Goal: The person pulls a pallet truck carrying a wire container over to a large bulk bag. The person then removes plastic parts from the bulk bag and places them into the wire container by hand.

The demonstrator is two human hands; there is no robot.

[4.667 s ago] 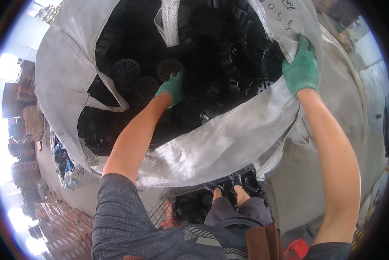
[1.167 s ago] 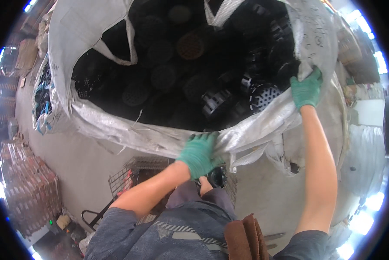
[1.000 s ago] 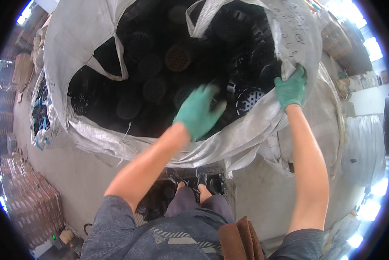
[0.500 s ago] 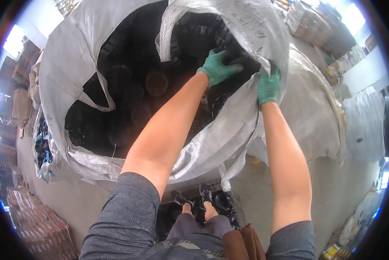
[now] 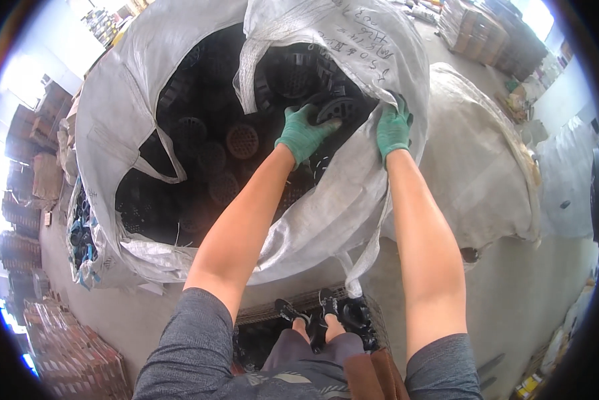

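A large white woven bulk bag stands in front of me, its mouth wide, with many dark round perforated plastic pieces inside. My left hand, in a green glove, is inside the mouth, closed at the edge of a black round slotted disc; its thumb lies on the disc and its fingertips are partly hidden. My right hand, also gloved in green, grips the bag's right rim. A reddish-brown perforated disc lies deeper inside, left of my left hand. One bag strap hangs over the opening.
I stand in a wire-mesh crate with black pieces round my feet. Another white bag bulges at the right. A smaller bag of black and blue pieces sits at the left. Stacked bundles line the lower left.
My left hand has drawn back left and slightly down, and the slotted disc beside it now shows clearly. My right hand stays on the rim. The whole view has shifted a little.
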